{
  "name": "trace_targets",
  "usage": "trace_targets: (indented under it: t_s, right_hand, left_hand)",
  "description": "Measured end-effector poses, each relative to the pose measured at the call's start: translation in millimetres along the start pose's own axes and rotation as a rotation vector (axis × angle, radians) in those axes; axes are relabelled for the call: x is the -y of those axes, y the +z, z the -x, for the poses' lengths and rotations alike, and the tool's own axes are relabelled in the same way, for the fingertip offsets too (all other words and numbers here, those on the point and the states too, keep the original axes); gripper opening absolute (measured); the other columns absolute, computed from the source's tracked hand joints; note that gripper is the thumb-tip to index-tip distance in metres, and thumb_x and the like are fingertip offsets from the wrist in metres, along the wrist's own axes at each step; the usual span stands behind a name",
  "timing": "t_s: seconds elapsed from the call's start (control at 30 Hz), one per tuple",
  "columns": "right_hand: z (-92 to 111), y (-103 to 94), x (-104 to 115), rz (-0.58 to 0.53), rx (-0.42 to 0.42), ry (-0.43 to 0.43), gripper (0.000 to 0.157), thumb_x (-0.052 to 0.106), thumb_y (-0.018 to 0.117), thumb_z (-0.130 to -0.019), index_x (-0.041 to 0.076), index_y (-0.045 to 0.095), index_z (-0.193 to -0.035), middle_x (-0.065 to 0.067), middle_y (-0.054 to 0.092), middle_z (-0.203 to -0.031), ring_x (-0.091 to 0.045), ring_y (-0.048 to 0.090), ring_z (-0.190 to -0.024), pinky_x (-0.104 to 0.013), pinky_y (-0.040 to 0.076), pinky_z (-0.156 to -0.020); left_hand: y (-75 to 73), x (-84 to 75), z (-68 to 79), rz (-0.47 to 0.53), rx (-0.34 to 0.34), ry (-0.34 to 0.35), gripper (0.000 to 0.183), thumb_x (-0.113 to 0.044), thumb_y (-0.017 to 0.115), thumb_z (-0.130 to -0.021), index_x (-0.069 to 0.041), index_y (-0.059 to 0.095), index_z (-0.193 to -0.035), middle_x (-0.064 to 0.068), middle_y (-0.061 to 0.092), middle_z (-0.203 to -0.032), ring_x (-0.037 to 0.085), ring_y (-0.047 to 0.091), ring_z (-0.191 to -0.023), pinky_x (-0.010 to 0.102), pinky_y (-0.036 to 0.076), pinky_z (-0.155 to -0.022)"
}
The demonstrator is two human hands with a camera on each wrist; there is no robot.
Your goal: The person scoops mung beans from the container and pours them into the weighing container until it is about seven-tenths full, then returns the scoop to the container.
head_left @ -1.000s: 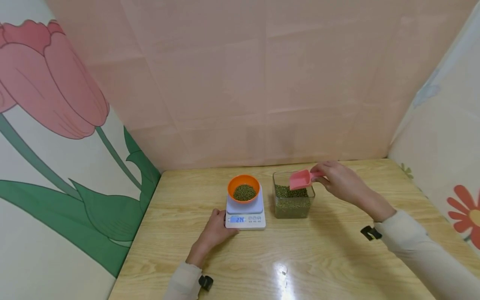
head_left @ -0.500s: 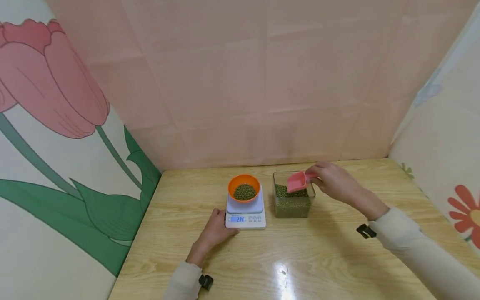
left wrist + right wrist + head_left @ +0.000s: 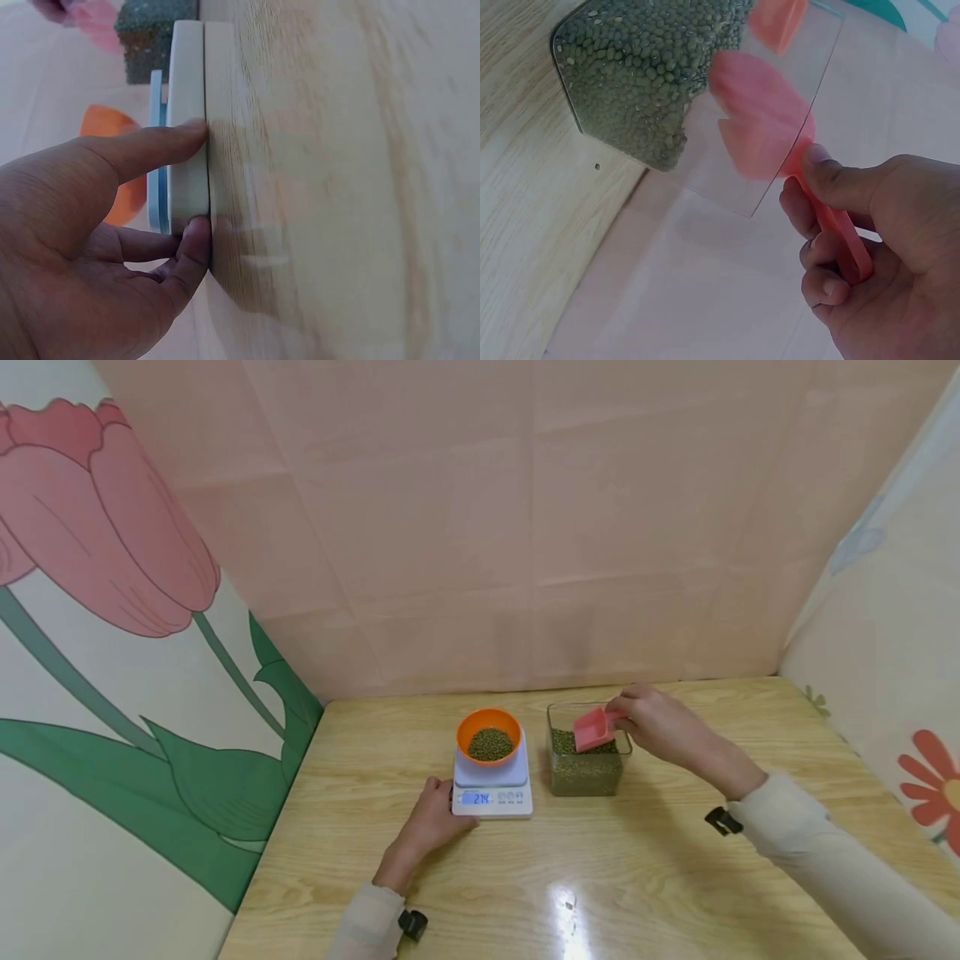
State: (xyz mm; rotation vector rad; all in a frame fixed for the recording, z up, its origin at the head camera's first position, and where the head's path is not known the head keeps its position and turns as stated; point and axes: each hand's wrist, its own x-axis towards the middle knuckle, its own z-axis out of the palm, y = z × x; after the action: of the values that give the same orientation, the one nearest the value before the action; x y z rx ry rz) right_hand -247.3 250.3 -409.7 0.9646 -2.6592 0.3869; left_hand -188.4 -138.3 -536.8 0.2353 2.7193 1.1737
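My left hand (image 3: pixel 432 818) grips the front left corner of a white digital kitchen scale (image 3: pixel 513 808), thumb (image 3: pixel 161 146) along one side and fingers curled at the other. Its display reads about 274. On the scale sits an orange bowl (image 3: pixel 486 718) with green mung beans (image 3: pixel 491 745) in it. To the right stands a clear square container (image 3: pixel 585 783), partly filled with mung beans. My right hand (image 3: pixel 666 725) holds a pink scoop (image 3: pixel 590 732) by its handle. The scoop's pan is tilted down inside the container's opening, close above the beans; whether it touches them I cannot tell.
Everything stands on a wood-grain table (image 3: pixel 360 752). A pink cloth backdrop (image 3: pixel 420 568) rises behind its far edge, and patterned panels flank both sides. One loose bean (image 3: pixel 597 166) lies on the table beside the container.
My right hand has moved slightly left and the scoop has dipped lower into the container's opening. The left hand, scale and bowl have stayed put; the display reading looks the same.
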Motion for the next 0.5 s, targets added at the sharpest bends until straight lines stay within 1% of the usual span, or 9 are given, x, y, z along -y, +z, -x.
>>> trace_targets:
  t_s: [0.13, 0.27, 0.5]
  right_hand:
    - [-0.7, 0.3, 2.2, 0.012, 0.012, 0.008, 0.014, -0.003, 0.079, -0.09, -0.002, 0.079, -0.104, -0.015, 0.074, -0.098, -0.032, 0.072, -0.089, -0.047, 0.061, -0.079]
    - [-1.6, 2.0, 2.9, 0.03, 0.011, 0.006, 0.015, -0.003, 0.079, -0.09, -0.002, 0.079, -0.105, -0.015, 0.074, -0.097, -0.031, 0.072, -0.088, -0.047, 0.061, -0.078]
    - [-2.3, 8.3, 1.9, 0.065, 0.012, -0.002, 0.015, -0.002, 0.082, -0.088, -0.001, 0.08, -0.103, -0.012, 0.073, -0.093, -0.028, 0.069, -0.085, -0.044, 0.061, -0.075]
  left_hand:
    - [1.0, 1.5, -1.1, -0.005, 0.002, -0.006, 0.073, -0.021, 0.091, -0.086, 0.002, 0.058, -0.147, 0.01, 0.053, -0.118, 0.022, 0.046, -0.101, 0.042, 0.046, -0.093]
    - [1.3, 2.2, -1.8, -0.007, -0.002, 0.005, 0.073, -0.02, 0.091, -0.085, 0.001, 0.058, -0.147, 0.01, 0.054, -0.117, 0.022, 0.046, -0.101, 0.041, 0.045, -0.092]
    - [1.3, 2.7, -1.4, -0.008, -0.006, 0.015, 0.072, -0.021, 0.09, -0.086, 0.0, 0.059, -0.147, 0.009, 0.055, -0.118, 0.022, 0.045, -0.102, 0.041, 0.044, -0.092]
